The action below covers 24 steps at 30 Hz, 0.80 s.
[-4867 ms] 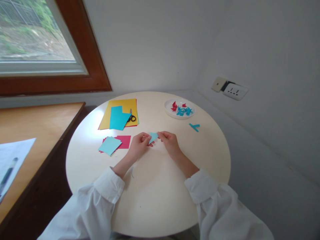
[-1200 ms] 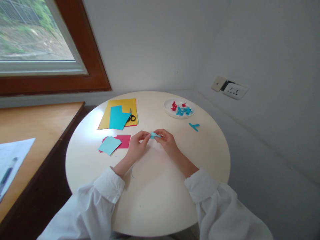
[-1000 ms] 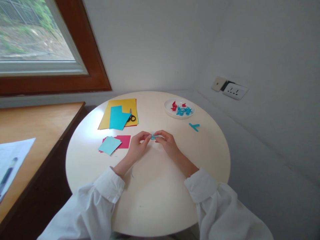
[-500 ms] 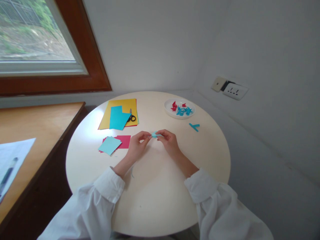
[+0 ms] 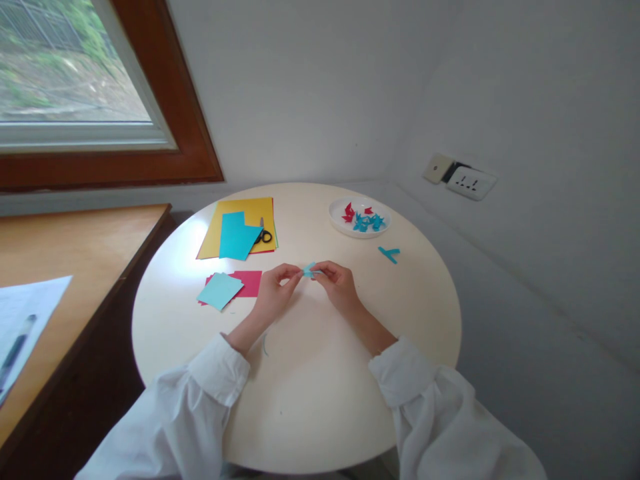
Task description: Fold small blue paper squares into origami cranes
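Note:
A small folded piece of light blue paper [image 5: 309,270] is pinched between my two hands over the middle of the round table [image 5: 320,413]. My left hand [image 5: 275,290] grips its left end between thumb and fingertips. On the other side, my right hand [image 5: 339,285] holds the right part the same way; the fingers hide some of the folds. Just left of my left hand lies a stack of pale blue paper squares [image 5: 220,291], on top of pink paper squares [image 5: 249,283].
Large yellow sheets [image 5: 213,230] lie at the back left with a cut blue sheet [image 5: 235,240] and scissors [image 5: 265,236] on them. A white plate [image 5: 335,223] holds several red and blue folded paper pieces. Blue paper strips [image 5: 389,254] lie in front of it.
The folded paper between my fingers has shifted shape slightly, with a flap now standing up more. My right hand's fingers moved a little; the rest stays in place.

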{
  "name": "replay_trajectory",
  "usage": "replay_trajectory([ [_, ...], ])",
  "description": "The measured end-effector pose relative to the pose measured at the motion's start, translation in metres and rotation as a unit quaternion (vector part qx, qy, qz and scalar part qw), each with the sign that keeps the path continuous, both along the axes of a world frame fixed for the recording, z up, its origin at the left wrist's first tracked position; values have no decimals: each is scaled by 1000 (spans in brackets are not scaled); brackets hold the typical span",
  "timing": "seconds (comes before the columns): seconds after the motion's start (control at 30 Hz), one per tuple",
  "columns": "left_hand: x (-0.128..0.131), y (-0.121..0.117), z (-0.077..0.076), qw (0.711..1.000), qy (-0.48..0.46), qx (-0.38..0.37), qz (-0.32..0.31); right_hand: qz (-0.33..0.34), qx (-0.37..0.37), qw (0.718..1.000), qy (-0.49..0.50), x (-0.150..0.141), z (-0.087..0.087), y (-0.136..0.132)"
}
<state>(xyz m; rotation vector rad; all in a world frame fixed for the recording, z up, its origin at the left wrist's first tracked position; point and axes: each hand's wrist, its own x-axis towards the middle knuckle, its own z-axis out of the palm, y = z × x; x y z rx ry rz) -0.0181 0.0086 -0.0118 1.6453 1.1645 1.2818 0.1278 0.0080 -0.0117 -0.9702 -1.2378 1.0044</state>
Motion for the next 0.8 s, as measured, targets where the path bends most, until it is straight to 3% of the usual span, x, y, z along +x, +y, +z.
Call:
replay_trajectory([
  [0.4,1,2,1,999,-29,7,15,-21,34,997,-60,2,-1,-2],
  [0.8,1,-1,4,1000,2,6,21,-40,51,994,-87,1,-3,-2],
])
